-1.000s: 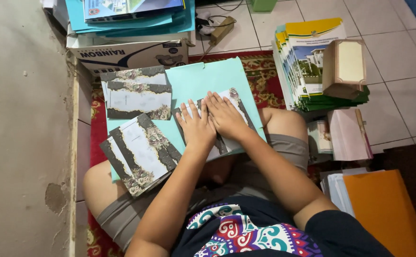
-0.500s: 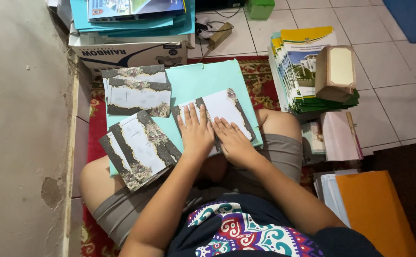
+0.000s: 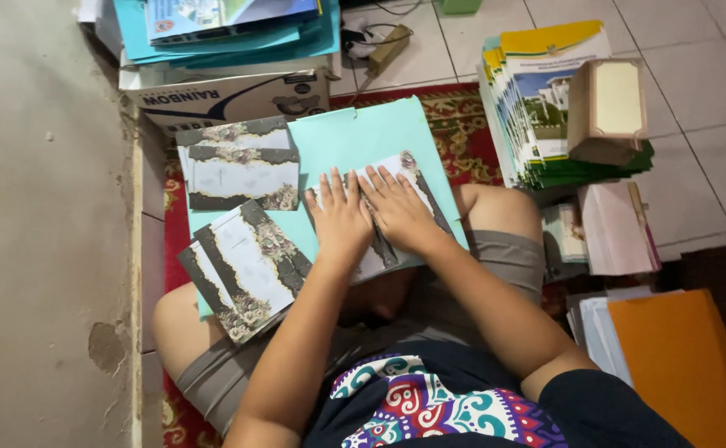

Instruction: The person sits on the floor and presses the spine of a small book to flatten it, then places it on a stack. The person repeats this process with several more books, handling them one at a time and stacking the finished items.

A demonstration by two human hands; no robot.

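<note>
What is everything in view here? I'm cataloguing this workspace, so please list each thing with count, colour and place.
Flat teal folder: one, on the lap, under the cards.
Dark floral-bordered white cards: one under both hands; one stack upper left; one stack lower left.
Cardboard box: one, white and blue, top left.
Stack of printed booklets: one, yellow, green, white, upper right.
Small tan box: one, atop the booklets.
Pink envelopes: one pile, right.
Orange folder: one, lower right.
Red patterned rug: one, beneath.
Left hand: flat on card.
Right hand: flat on card.
</note>
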